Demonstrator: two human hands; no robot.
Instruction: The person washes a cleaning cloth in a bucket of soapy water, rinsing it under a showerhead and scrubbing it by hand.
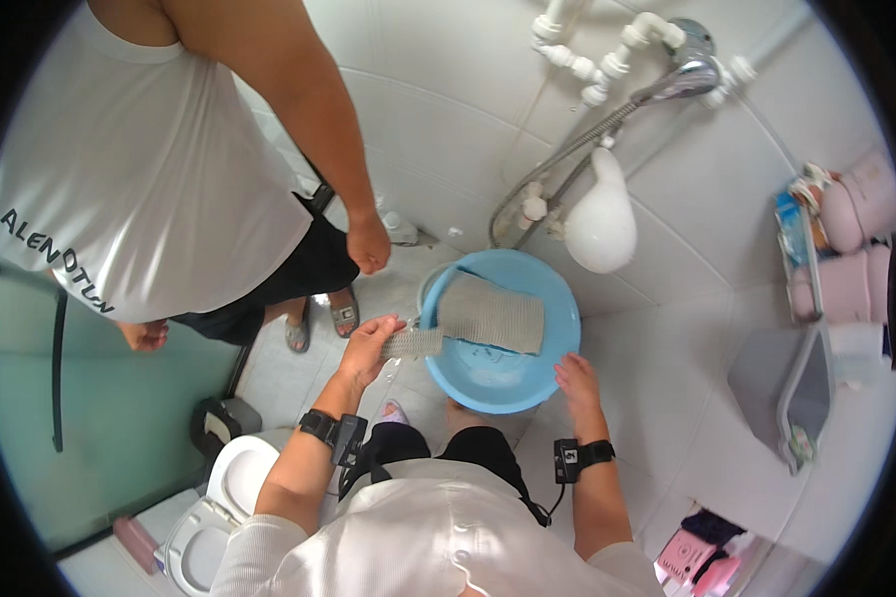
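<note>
A light-blue plastic basin (485, 380) stands before me, below the shower pipes. Inside it lies a grey ribbed cloth or mat (493, 312) with dark blue showing along its edges. My left hand (366, 351) pinches a narrow strip of grey ribbed material (414, 343) at the basin's left rim. Whether this strip is joined to the larger piece cannot be told. At the lower right rim is my right hand (580, 380), fingers apart and nothing held. Its fingertips overlap the rim, though contact is unclear. Both wrists wear black strapped devices.
A person (157, 164) in a white sleeveless top stands at the left. Past the basin, a shower hose (575, 142) and a white rounded object (605, 224) hang at the wall. A toilet (231, 477) is at lower left, a grey bin-like holder (769, 380) on the right wall.
</note>
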